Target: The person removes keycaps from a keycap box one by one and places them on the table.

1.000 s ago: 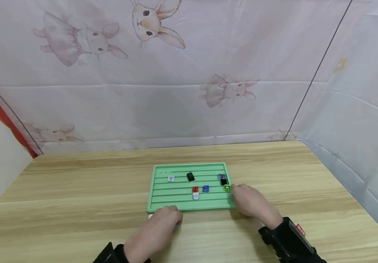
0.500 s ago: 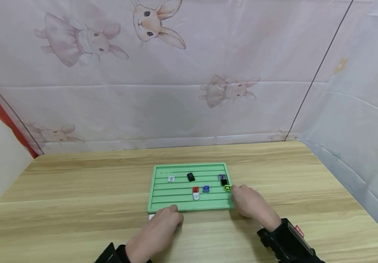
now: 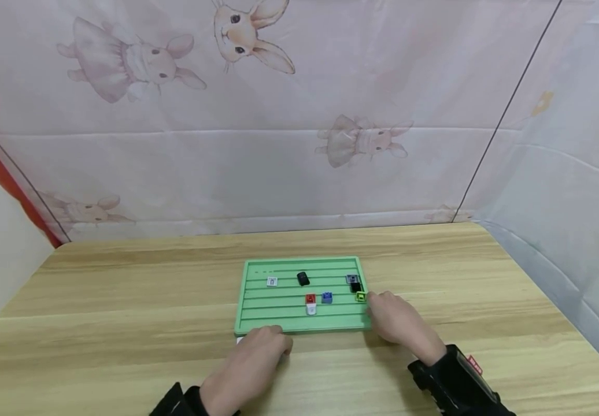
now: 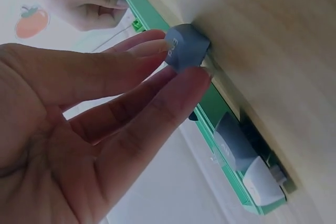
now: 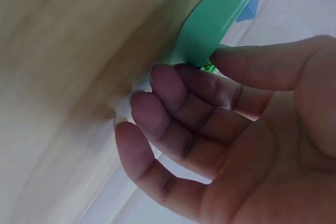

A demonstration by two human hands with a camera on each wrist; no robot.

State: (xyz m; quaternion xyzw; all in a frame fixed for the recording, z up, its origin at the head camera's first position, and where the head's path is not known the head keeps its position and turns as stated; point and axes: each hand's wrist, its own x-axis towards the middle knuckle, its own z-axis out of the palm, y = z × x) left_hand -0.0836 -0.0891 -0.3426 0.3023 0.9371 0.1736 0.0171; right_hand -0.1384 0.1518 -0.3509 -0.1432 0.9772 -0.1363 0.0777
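My left hand (image 3: 251, 363) is at the near edge of a green ridged tray (image 3: 278, 320). In the left wrist view its thumb and fingers pinch a grey-blue keycap (image 4: 186, 48) with small lettering. Another grey keycap (image 4: 233, 142) and a white keycap (image 4: 262, 182) sit along the tray's side, further along. My right hand (image 3: 397, 319) grips the tray's near right corner between thumb and index finger, its other fingers curled below, as the right wrist view shows. Right by the fingertips lies a yellow-green keycap (image 3: 361, 296).
Inside the tray lie a red keycap (image 3: 310, 299), a white keycap (image 3: 311, 310), a blue keycap (image 3: 326, 297), a black keycap (image 3: 303, 278), a pale square keycap (image 3: 272, 281) and a grey keycap (image 3: 352, 278). The wooden table (image 3: 138, 300) meets a rabbit-print curtain (image 3: 258, 179) behind.
Both hands stay almost where they were, the left still at the tray's near edge and the right at its corner. The head view shifts very slightly.
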